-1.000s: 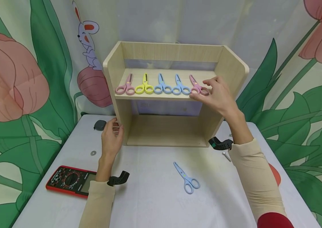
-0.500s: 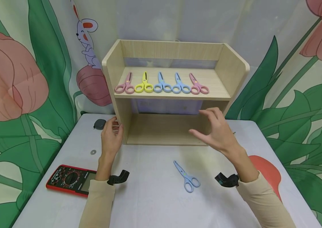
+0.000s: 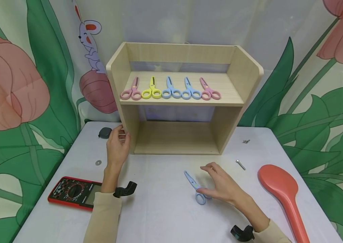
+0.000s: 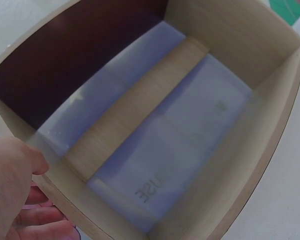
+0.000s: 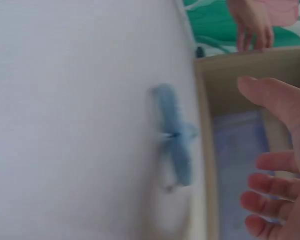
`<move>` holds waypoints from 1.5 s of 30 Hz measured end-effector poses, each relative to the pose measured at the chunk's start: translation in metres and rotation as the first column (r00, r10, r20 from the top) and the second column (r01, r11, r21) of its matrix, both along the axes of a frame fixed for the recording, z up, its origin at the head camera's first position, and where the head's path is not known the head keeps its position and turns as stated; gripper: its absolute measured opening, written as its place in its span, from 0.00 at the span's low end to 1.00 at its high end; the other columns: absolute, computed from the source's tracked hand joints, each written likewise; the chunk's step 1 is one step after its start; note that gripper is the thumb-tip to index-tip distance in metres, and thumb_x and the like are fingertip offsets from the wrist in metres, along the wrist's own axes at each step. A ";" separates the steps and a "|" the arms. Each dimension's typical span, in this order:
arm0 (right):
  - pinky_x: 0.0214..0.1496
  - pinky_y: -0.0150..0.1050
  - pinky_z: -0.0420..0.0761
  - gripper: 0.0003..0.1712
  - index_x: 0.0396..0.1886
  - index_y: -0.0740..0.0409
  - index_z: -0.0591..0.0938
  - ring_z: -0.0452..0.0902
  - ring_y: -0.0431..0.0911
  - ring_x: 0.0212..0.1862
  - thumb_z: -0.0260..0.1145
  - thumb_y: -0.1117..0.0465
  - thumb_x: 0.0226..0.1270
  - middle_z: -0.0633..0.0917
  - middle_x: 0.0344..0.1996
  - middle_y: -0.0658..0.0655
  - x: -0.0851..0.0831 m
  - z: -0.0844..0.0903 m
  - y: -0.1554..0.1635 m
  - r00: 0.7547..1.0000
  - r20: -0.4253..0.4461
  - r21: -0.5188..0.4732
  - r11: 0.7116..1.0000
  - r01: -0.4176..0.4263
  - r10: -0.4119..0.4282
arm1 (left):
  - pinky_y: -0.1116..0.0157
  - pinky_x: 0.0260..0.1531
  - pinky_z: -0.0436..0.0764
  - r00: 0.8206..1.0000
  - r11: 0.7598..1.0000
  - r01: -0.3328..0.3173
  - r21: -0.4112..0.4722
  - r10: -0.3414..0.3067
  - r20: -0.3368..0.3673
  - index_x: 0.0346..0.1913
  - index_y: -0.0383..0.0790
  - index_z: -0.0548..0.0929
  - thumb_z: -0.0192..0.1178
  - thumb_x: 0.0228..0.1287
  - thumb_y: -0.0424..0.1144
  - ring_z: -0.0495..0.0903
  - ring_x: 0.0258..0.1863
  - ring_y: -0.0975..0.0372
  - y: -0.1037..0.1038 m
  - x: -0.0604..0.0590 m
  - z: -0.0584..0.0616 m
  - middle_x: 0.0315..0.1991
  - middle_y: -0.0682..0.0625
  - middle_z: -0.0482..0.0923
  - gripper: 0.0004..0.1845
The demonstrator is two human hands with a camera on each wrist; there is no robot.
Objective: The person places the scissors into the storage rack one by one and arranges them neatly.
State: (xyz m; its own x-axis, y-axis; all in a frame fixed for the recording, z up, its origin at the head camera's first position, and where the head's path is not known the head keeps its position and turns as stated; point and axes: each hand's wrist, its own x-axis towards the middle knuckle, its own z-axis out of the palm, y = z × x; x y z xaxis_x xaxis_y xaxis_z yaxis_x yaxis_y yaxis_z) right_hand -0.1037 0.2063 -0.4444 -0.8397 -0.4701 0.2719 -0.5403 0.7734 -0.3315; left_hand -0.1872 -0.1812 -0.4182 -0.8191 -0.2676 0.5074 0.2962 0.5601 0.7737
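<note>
My left hand (image 3: 117, 148) holds the left side panel of a small two-level wooden shelf (image 3: 174, 138). In the left wrist view its thumb lies at the panel's edge, with curled fingers on the outside. My right hand (image 3: 226, 185) hovers over the table, thumb and fingers spread apart and nothing between them. Below it lies a pair of light blue scissors (image 3: 191, 179), its handle partly hidden by the thumb; it looks blurred in the right wrist view. Pink scissors (image 3: 131, 90), yellow scissors (image 3: 151, 89), two blue pairs and pink scissors (image 3: 209, 91) stand in a row on the upper board.
A red-edged multimeter (image 3: 74, 192) lies at the left, with a washer (image 3: 98, 162) and a dark rounded object (image 3: 105, 132) beyond it. At the right are a bolt (image 3: 240, 164), small metal pieces (image 3: 246, 141) and a large red spoon-shaped object (image 3: 280, 185).
My right hand has let go of the rightmost pink scissors on the shelf and come down toward the blue scissors on the table. My left hand has stayed at the panel.
</note>
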 end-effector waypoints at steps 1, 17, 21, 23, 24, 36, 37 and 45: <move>0.51 0.41 0.84 0.45 0.61 0.58 0.80 0.76 0.41 0.49 0.77 0.35 0.48 0.78 0.51 0.50 0.003 -0.005 0.001 1.000 0.027 0.019 1.000 0.006 -0.006 | 0.47 0.47 0.88 1.000 1.000 0.000 -0.002 0.000 0.000 0.64 0.31 0.73 0.58 0.71 0.35 0.83 0.47 0.46 0.000 0.000 0.000 0.50 0.34 0.77 0.22; 0.29 0.23 0.69 0.32 0.44 0.57 0.85 0.66 0.31 0.31 0.78 0.40 0.47 0.75 0.39 0.44 0.017 -0.028 -0.005 0.997 0.054 0.098 0.994 -0.055 0.050 | 0.46 0.47 0.87 1.000 1.000 -0.003 -0.006 0.003 0.007 0.65 0.31 0.73 0.57 0.72 0.37 0.83 0.47 0.46 -0.001 0.000 -0.001 0.50 0.34 0.77 0.22; 0.28 0.23 0.73 0.30 0.42 0.55 0.85 0.71 0.33 0.31 0.80 0.44 0.41 0.78 0.39 0.44 0.012 -0.014 -0.007 0.988 -0.127 0.010 0.996 -0.089 0.089 | 0.47 0.46 0.88 1.000 1.000 -0.002 -0.006 0.002 0.009 0.65 0.31 0.73 0.57 0.72 0.36 0.83 0.47 0.46 -0.001 0.001 0.000 0.50 0.34 0.77 0.22; 0.29 0.25 0.78 0.31 0.43 0.56 0.84 0.75 0.35 0.32 0.82 0.46 0.39 0.79 0.39 0.46 0.007 0.000 -0.008 0.970 -0.222 -0.041 0.993 -0.112 0.101 | 0.47 0.46 0.87 1.000 1.000 0.001 -0.004 0.000 0.005 0.65 0.31 0.73 0.57 0.72 0.36 0.83 0.47 0.46 -0.001 0.001 0.000 0.50 0.34 0.77 0.22; 0.31 0.26 0.80 0.32 0.43 0.57 0.84 0.76 0.36 0.33 0.82 0.47 0.39 0.80 0.40 0.48 0.004 0.008 -0.008 0.958 -0.268 -0.062 0.990 -0.125 0.104 | 0.47 0.46 0.87 1.000 1.000 0.000 -0.004 0.000 0.004 0.64 0.31 0.73 0.57 0.72 0.36 0.83 0.47 0.46 -0.001 0.001 0.001 0.50 0.34 0.77 0.22; 0.35 0.26 0.78 0.34 0.48 0.68 0.84 0.75 0.48 0.34 0.72 0.43 0.55 0.79 0.40 0.62 -0.022 0.112 0.001 0.860 -0.503 -0.268 0.961 -0.059 -0.087 | 0.46 0.46 0.87 1.000 1.000 0.006 0.000 -0.006 -0.003 0.64 0.32 0.73 0.57 0.72 0.37 0.83 0.47 0.46 -0.001 0.000 0.001 0.50 0.34 0.78 0.21; 0.34 0.24 0.76 0.34 0.48 0.69 0.84 0.75 0.48 0.33 0.74 0.45 0.52 0.79 0.40 0.63 -0.024 0.120 0.003 0.851 -0.509 -0.283 0.959 -0.025 -0.128 | 0.46 0.46 0.87 1.000 1.000 0.006 0.000 -0.006 -0.002 0.64 0.32 0.73 0.57 0.72 0.37 0.83 0.47 0.46 -0.001 0.000 0.000 0.50 0.34 0.78 0.21; 0.35 0.45 0.76 0.32 0.48 0.71 0.83 0.74 0.55 0.38 0.73 0.49 0.53 0.77 0.43 0.66 -0.054 0.171 0.009 0.849 -0.355 -0.325 0.903 0.281 -0.392 | 0.49 0.46 0.88 1.000 1.000 0.009 0.011 -0.009 0.008 0.64 0.32 0.73 0.58 0.72 0.36 0.83 0.47 0.46 -0.001 0.001 0.000 0.50 0.35 0.77 0.22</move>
State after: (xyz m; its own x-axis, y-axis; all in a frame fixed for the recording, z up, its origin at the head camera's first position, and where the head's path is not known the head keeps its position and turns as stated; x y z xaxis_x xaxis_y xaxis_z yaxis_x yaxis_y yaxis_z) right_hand -0.1579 0.2150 -0.2737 -0.7231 -0.0469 0.6891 -0.3895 0.8516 -0.3507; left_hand -0.1864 -0.1824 -0.4183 -0.8254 -0.2656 0.4982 0.2953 0.5491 0.7819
